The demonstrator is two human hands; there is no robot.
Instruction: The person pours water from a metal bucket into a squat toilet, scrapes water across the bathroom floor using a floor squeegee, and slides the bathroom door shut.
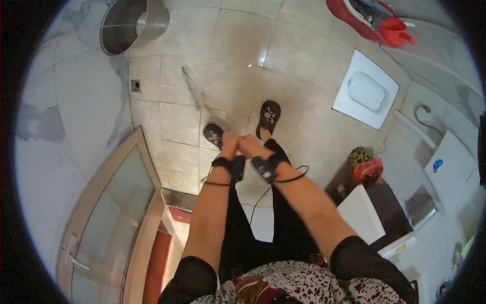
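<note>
My left hand [230, 142] and my right hand [248, 145] meet in front of my legs, fingers curled and pressed together. What they grip, if anything, is hidden and too blurred to name. Ahead and to the left of them, a thin dark blurred streak [191, 87] shows against the floor tiles; I cannot tell whether it reaches my hands. Black straps with small boxes are on my left wrist [236, 168] and right wrist [264, 168], with dark cables looping from them. Below the hands are my black decorated shoes [269, 115].
Beige floor tiles [233, 76] look shiny. A metal bucket [157, 23] stands at the upper left, near a floor drain [135, 85]. A squat toilet [365, 91] lies to the right, with a red basin [349, 17] beyond. An open glass-panelled door [114, 207] is at left; a white cabinet [362, 215] at right.
</note>
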